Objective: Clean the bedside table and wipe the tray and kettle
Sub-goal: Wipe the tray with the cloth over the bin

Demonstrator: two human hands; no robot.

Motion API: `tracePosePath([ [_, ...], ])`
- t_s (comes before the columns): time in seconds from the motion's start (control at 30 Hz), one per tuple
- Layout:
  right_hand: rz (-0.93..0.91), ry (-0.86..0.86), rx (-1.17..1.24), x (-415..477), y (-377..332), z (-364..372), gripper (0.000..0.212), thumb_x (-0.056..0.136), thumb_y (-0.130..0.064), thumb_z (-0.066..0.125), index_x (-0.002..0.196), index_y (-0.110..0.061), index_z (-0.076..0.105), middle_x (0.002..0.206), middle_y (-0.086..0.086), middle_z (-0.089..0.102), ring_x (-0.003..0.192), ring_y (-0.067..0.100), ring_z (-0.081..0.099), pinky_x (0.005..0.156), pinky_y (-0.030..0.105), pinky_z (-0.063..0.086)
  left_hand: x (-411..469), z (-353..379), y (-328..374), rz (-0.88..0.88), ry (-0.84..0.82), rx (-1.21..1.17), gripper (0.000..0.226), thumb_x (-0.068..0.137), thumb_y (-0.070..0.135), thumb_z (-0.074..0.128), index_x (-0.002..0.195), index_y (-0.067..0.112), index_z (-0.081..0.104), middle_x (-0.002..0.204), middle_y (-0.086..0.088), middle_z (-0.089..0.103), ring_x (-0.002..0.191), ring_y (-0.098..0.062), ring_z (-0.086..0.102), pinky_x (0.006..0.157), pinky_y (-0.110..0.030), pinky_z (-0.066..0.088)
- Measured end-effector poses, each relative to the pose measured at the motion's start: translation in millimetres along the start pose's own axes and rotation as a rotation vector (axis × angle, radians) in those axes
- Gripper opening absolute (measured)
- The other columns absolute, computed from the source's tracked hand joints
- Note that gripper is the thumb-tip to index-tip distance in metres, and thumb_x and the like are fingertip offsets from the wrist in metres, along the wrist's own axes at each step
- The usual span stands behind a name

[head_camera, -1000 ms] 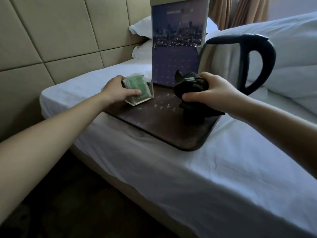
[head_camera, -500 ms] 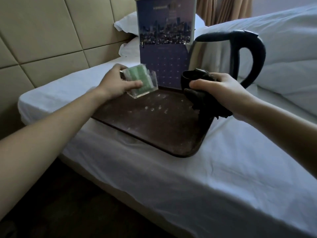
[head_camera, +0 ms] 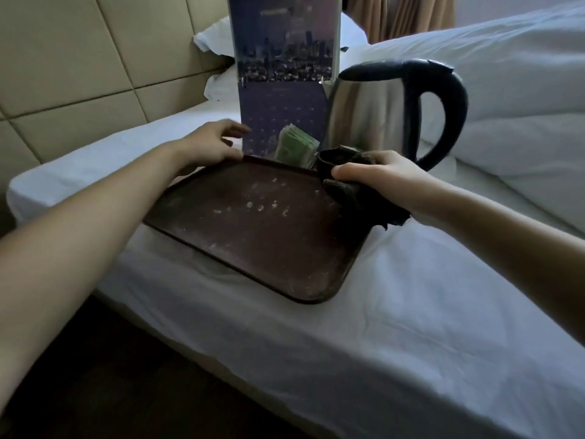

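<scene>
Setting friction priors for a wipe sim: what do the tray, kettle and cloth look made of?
Tray: probably moulded plastic, dark brown and matte, with a rounded raised rim and pale specks on the surface.
Kettle: brushed stainless steel body with soft, streaky reflections. Its handle looks like matte black plastic.
Cloth: dark, soft fabric, crumpled in the right hand. The weave is too dim to tell.

Here's the brown rectangular tray (head_camera: 253,242) on the white-sheeted bed (head_camera: 411,327). Behind it stands the tall purple calendar card (head_camera: 285,74), steel kettle (head_camera: 373,112) to its right (green sachet stack (head_camera: 296,147) before both), dark crumpled cloth (head_camera: 357,198) on the tray's right rim.
</scene>
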State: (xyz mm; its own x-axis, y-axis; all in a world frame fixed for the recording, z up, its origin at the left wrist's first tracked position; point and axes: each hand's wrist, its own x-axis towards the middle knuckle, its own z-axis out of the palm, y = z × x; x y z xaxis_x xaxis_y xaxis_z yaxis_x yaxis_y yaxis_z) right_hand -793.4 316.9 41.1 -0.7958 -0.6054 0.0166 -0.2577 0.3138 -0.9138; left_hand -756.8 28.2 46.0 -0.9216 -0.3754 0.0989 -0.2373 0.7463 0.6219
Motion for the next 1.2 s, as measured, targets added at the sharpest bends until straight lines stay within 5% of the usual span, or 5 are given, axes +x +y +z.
tracePosePath([
  [0.33,-0.176,-0.144,0.071,-11.1,9.0,20.0,0.016,0.08,-0.028,0.067,0.096,-0.031,0.064,0.064,-0.013,0.069,0.054,0.002,0.064,0.044,0.013,0.045,-64.5,-32.1,-63.1,-0.34,-0.13,0.234,0.027,0.095,0.03,0.054,0.112,0.01,0.057,0.109,-0.008,0.06,0.098,-0.022,0.056,0.086,-0.031,0.041],
  [0.6,-0.262,-0.12,0.146,-19.1,20.7,25.7,0.018,0.078,-0.029,0.069,0.093,-0.028,0.06,0.074,-0.01,0.068,0.067,0.007,0.067,0.052,0.017,0.05,-94.7,-45.0,-53.7,-0.303,-0.103,-0.353,0.027,0.101,0.024,0.039,0.09,0.009,0.057,0.075,-0.001,0.069,0.057,-0.006,0.066,0.049,-0.017,0.053],
  [0.87,-0.385,0.052,0.335,-22.0,-2.9,55.9,0.039,0.088,-0.027,0.06,0.117,-0.032,0.034,0.112,-0.006,0.052,0.093,0.014,0.064,0.069,0.028,0.057,-169.2,-70.5,-66.7,-0.168,0.232,-0.562,0.043,0.102,0.011,0.031,0.07,0.013,0.06,0.049,0.009,0.065,0.045,0.001,0.061,0.043,-0.011,0.047],
  [1.0,-0.508,0.231,0.101,-15.2,-27.0,92.7,0.041,0.085,-0.034,0.063,0.113,-0.033,0.034,0.127,0.005,0.046,0.11,0.017,0.051,0.095,0.037,0.047,-221.9,-91.8,-87.6,-0.1,0.449,-0.636,0.026,0.102,0.018,0.034,0.084,0.017,0.052,0.061,0.01,0.069,0.054,0.0,0.064,0.053,-0.015,0.054],
  [1.2,-0.858,0.111,-0.416,-41.9,-28.3,192.1,0.057,0.078,-0.058,0.05,0.128,-0.03,0.047,0.133,0.002,0.045,0.121,0.028,0.039,0.094,0.022,0.022,-310.2,-107.3,-115.4,-0.087,0.683,-0.628,0.022,0.101,0.018,0.037,0.084,0.02,0.05,0.063,0.011,0.068,0.056,-0.002,0.064,0.053,-0.017,0.054],
])
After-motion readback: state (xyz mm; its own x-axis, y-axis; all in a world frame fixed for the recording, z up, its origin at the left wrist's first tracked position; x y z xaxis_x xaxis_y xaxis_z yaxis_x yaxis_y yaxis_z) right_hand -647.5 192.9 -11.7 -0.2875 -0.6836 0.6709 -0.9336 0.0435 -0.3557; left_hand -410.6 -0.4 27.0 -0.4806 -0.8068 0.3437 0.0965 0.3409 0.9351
